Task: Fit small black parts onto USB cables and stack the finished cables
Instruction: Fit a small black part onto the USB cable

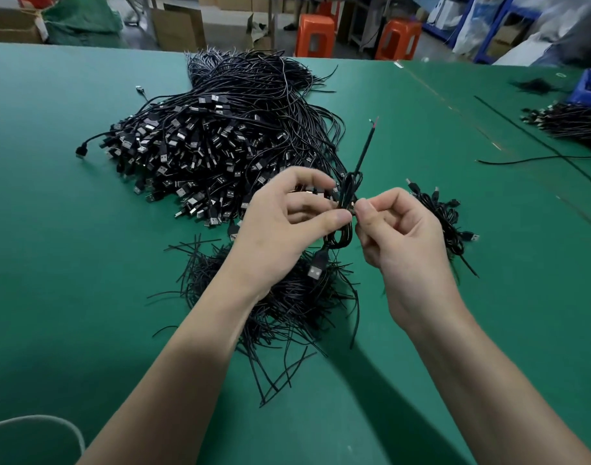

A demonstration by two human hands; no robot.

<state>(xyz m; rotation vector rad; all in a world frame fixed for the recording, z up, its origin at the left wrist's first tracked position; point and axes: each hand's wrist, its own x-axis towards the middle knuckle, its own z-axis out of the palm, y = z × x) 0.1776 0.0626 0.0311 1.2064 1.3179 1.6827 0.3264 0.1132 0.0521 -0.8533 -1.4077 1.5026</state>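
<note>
Above the green table (86, 263) I hold a coiled black USB cable (346, 209). My left hand (284, 229) pinches the coil between thumb and fingers. My right hand (398, 233) pinches the same coil from the right with thumb and forefinger. The cable's USB plug (315, 271) hangs below the hands, and its bare-wire end (366, 146) sticks up. Under my hands lies a heap of thin black strips (287, 303). A small stack of coiled cables (445, 216) lies just right of my right hand.
A big pile of loose USB cables (220, 139) covers the table's middle. At the far right are more cables (565, 120) and a blue bin (590, 87). Long single wires (538, 159) cross the right side. Orange stools (312, 35) and cardboard boxes (180, 28) stand beyond the table.
</note>
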